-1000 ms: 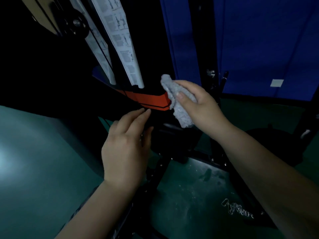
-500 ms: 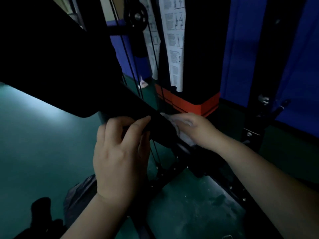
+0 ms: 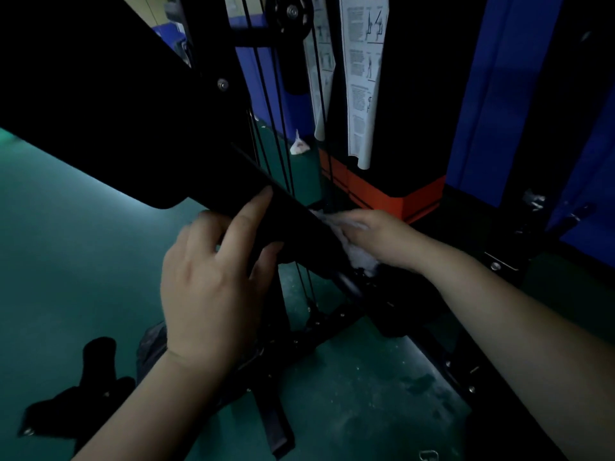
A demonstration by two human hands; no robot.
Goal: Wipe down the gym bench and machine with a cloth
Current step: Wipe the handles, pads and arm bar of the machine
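Head view. A second ago I had the cloth (image 3: 357,252) on the orange band (image 3: 382,197) of the weight stack; it now sits lower, centre frame, pressed against the right flank of the black bar (image 3: 299,224) that slopes down from the pad (image 3: 100,111) at upper left. I judge the wipe has passed from the stack housing to the bench frame.

My right hand (image 3: 379,237) lies over the cloth; its fingers look curled round the wad, holding it to the bar. My left hand (image 3: 213,287) has shifted onto the bar: index finger straight along the top edge, thumb under it, remaining fingers wrapped behind, bracing it.

Materials: cloth is pale, fluffy, bunched. Bar is matte black, flat-sided with a hard edge. Cables (image 3: 266,104) are thin and taut, running from a round pulley (image 3: 289,11). Floor (image 3: 66,261) is green, smooth, scuffed and dusty at lower right.
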